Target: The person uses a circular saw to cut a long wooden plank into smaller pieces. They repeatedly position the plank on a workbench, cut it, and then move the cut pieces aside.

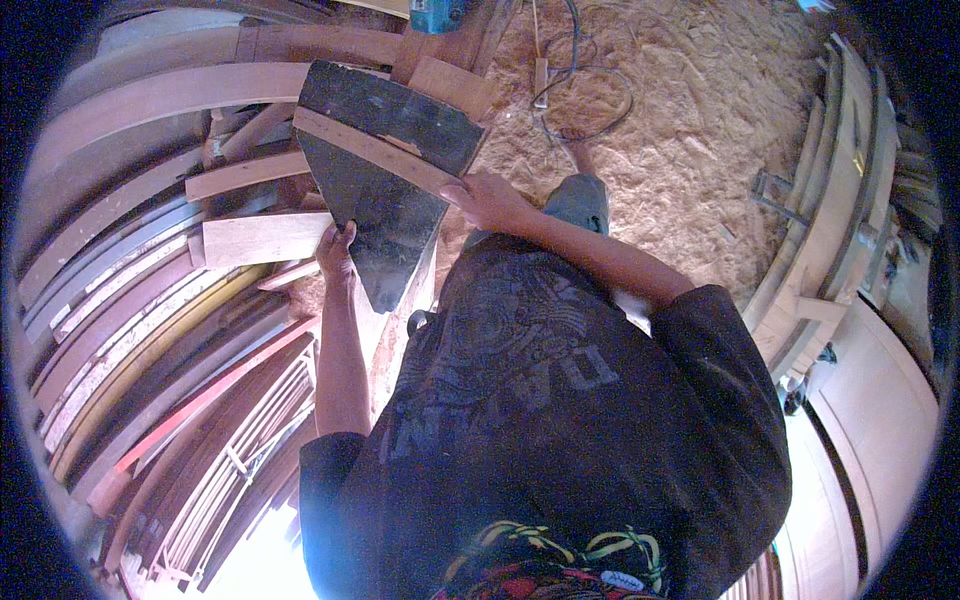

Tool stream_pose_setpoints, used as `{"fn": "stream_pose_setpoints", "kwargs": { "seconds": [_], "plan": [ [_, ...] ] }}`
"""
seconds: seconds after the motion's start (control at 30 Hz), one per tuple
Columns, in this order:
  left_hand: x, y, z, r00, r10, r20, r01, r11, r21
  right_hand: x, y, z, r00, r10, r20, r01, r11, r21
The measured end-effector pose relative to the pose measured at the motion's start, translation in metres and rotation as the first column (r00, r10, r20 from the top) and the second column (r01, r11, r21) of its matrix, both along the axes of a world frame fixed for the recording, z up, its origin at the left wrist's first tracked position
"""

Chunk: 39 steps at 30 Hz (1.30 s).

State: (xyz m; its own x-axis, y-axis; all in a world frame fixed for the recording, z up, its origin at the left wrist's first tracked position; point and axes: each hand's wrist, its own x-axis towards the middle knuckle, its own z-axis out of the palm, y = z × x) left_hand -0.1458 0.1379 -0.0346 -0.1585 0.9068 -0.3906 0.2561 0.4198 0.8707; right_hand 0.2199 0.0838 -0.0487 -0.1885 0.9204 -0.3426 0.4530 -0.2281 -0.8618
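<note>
A dark, wedge-shaped board [375,205] is tilted in front of me, its narrow end toward my body. Across its upper part lies a brown wooden strip [365,143]. My left hand [337,250] is closed on the board's left edge, thumb on the dark face and the other fingers mostly hidden. My right hand [490,203] grips the strip's right end at the board's right edge; its fingertips are partly out of sight. A pale wood piece [265,240] reaches up to my left hand.
Stacked planks and curved-looking boards [130,270] fill the left side. A blue tool [435,14] sits at the far edge, near a dark cord [630,100] on the sawdust-covered floor [690,120]. More timber [835,200] leans along the right.
</note>
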Motion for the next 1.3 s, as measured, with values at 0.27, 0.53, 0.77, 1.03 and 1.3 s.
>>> {"fn": "stream_pose_setpoints", "kwargs": {
  "seconds": [0.27,0.53,0.77,1.03,1.3],
  "plan": [
    [-0.009,0.000,-0.005,1.000,0.002,-0.008,-0.002,1.000,0.000,-0.001,-0.002,0.003,1.000,-0.024,0.000,0.024,0.999,0.025],
    [-0.019,-0.011,-0.006,0.988,-0.020,-0.151,0.029,0.998,0.055,0.002,-0.001,0.020,1.000,-0.007,0.024,0.008,1.000,-0.010],
    [0.024,-0.011,0.015,1.000,-0.002,0.020,0.000,0.994,0.105,0.008,-0.005,0.030,0.996,-0.086,0.019,0.087,0.995,-0.054],
    [-0.010,-0.011,-0.013,0.957,-0.065,-0.282,0.091,0.993,0.079,0.007,-0.006,0.026,0.998,-0.036,0.056,0.036,0.999,0.005],
    [0.020,-0.009,0.006,0.982,-0.058,-0.181,0.073,0.994,0.077,0.014,-0.011,0.014,1.000,-0.021,-0.014,0.023,0.987,0.161]
  ]
}}
